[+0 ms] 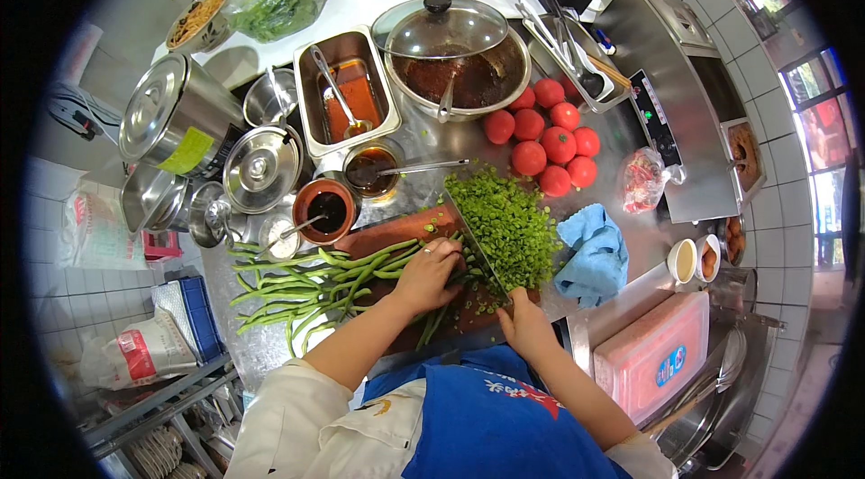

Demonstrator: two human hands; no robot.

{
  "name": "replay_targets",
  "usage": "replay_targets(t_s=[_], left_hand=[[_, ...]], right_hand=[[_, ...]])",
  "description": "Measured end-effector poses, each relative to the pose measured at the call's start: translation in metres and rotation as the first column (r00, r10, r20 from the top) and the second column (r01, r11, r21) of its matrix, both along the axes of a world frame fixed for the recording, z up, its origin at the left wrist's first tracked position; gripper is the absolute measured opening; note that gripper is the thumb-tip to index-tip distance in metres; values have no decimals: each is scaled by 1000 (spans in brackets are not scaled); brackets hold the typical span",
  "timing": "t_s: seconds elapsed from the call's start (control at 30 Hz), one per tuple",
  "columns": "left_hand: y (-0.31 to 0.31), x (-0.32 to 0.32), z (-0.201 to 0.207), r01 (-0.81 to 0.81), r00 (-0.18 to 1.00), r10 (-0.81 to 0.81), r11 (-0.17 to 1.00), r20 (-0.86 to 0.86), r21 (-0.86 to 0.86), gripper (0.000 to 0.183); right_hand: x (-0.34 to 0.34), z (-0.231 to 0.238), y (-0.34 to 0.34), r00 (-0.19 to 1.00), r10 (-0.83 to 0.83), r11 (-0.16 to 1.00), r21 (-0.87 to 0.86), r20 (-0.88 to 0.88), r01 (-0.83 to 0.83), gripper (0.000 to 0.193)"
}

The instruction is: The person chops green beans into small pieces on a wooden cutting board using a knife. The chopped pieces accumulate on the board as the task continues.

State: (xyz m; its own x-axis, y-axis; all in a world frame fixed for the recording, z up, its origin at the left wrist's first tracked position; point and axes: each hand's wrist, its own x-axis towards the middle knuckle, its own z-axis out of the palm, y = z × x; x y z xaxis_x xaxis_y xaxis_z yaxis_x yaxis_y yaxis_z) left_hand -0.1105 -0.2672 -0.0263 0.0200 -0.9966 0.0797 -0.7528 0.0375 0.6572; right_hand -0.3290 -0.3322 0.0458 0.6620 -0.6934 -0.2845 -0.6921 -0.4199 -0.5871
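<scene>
Your right hand [529, 328] has its grip closed on the knife [476, 242] at frame centre, blade slanting from lower right to a tip pointing upper left, while your left hand [431, 276] curls over and holds the green beans [333, 288] just beside it. Chopping looks well along: a broad heap of chopped pieces [506, 222] lies right of the blade, yet plenty of whole beans, stretched roughly left to right, remain centre left.

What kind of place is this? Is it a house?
Probably a restaurant kitchen rather than a house: there's a large lidded steel stockpot, a deep rectangular metal pan of reddish liquid, and a big heap of chopped green vegetables.
</scene>
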Motion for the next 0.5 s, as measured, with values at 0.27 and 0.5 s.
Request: replay_targets(t_s=[0.27, 0.5], left_hand=[[2, 2, -4, -22, 1000, 22, 996, -4, -90, 33], [5, 4, -10, -30, 1000, 30, 994, 0, -106, 32]], right_hand=[[2, 28, 5, 988, 40, 997, 72, -152, -30, 28], [9, 47, -12, 982, 90, 990, 122, -169, -70, 28]])
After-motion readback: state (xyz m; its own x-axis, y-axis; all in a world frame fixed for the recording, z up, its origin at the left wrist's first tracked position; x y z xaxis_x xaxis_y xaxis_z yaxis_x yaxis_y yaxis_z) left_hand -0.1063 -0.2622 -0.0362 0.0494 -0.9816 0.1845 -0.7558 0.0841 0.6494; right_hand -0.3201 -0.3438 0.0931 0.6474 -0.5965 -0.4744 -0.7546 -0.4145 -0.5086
